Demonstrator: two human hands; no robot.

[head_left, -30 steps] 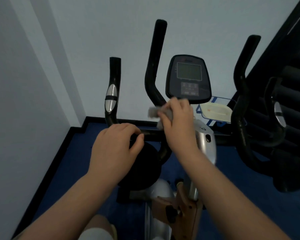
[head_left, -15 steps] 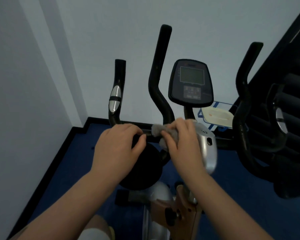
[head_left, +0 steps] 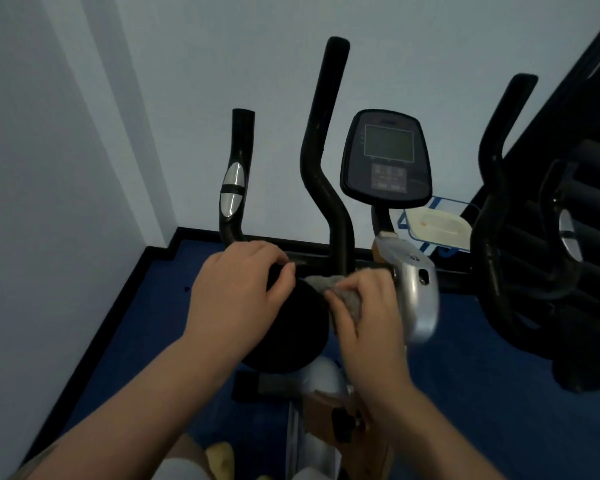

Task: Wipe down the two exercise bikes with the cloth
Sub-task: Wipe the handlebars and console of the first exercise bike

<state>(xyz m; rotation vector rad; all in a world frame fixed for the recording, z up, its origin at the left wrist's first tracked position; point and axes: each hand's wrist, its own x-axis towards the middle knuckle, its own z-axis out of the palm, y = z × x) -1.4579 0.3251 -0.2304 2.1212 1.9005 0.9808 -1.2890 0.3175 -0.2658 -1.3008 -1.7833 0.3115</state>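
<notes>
Exercise bike (head_left: 340,209) at centre frame, seen from above and behind its handlebars, black uprights rising toward the top of the picture. Left hand (head_left: 238,299) at centre, slightly left, fingers curled over the black horizontal bar (head_left: 303,266) where the left grip (head_left: 234,188) bends up, thumb tucked under, holding the bar. Right hand (head_left: 368,313) just right of centre, fingers bunched round a grey cloth (head_left: 340,291), pinching it against the base of the tall middle upright (head_left: 321,147) where that meets the bar; a fold of cloth poking out toward the left hand, the two hands close but apart. Silver pulse plate on the left grip at centre left. Console (head_left: 387,157) with a dark screen and a pad of buttons above the right hand, upper centre right, on a thin stem. Silver housing (head_left: 414,296) immediately right of the right hand, contact unclear. Round black cover (head_left: 291,334) below and between the hands. Second bike (head_left: 520,237) at the right edge, black, only handlebars and frame in view, another silver plate on its grip. White tray (head_left: 437,226) on a blue frame beyond, between the two bikes. Blue floor (head_left: 125,337) at lower left, black skirting along pale walls (head_left: 66,133) at left and top.
</notes>
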